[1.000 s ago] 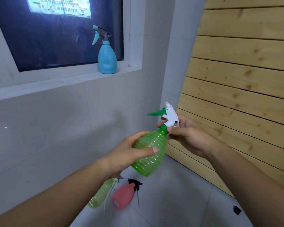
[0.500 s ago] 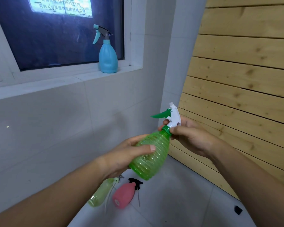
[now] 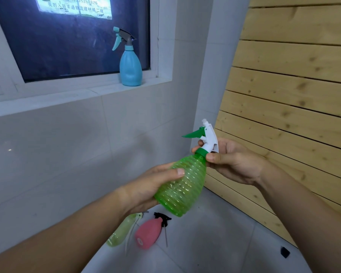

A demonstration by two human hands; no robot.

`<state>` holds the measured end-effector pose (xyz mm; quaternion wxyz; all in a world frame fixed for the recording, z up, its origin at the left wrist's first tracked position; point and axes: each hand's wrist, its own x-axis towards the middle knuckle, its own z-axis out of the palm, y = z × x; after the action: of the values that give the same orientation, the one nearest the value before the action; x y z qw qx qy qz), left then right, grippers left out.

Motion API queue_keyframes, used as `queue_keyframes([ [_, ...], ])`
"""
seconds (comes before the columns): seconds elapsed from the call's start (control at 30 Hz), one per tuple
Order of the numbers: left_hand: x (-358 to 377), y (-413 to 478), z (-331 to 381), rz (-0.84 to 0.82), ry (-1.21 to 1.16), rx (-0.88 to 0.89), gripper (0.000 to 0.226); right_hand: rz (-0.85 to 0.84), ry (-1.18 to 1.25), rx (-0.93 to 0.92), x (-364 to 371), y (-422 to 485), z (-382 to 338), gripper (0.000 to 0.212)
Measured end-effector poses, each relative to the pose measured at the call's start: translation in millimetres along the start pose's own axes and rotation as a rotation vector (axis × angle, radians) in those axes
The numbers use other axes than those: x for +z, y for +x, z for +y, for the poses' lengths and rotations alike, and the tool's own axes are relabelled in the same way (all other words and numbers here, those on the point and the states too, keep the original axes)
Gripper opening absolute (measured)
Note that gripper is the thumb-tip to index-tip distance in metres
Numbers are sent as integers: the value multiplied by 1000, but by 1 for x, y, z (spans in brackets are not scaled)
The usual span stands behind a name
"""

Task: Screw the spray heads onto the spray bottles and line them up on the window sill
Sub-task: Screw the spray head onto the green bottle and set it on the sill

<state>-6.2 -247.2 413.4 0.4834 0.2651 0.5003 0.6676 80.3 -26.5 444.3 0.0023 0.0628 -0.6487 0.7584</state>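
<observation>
at the left of the floor, a pale yellow-green translucent plastic spray bottle lies on its side on the grey tiles, just beside a pink plastic spray bottle with a black trigger head, also lying down; whether either head is screwed tight cannot be told. above them, the left hand wraps around the belly of a ribbed, translucent green plastic spray bottle, holding it tilted in the air. higher up, 1 light blue plastic spray bottle with a grey and teal head stands upright on the white window sill. to the right, the right hand pinches the green collar under the white spray head with a green trigger, apparently tightening it. if the collar is cross-threaded, the head may seat crooked and wobble loose. the smooth, tilted bottle could slip from the left hand's grip under the twisting force. wooden slats line the right wall.
</observation>
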Motion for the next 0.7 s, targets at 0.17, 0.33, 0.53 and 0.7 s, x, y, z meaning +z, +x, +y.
queue_keyframes([
  [0.17, 6, 3, 3, 123, 268, 82, 33, 188, -202, 18, 4, 1, 3, 49],
  [0.33, 10, 4, 5, 175, 394, 135, 43, 438, -455, 4, 22, 3, 1, 27],
  [0.53, 8, 4, 5, 168, 390, 150, 43, 402, -335, -25, 20, 3, 4, 26],
  [0.7, 5, 1, 5, 149, 373, 128, 43, 345, -212, -20, 21, 5, 5, 23],
])
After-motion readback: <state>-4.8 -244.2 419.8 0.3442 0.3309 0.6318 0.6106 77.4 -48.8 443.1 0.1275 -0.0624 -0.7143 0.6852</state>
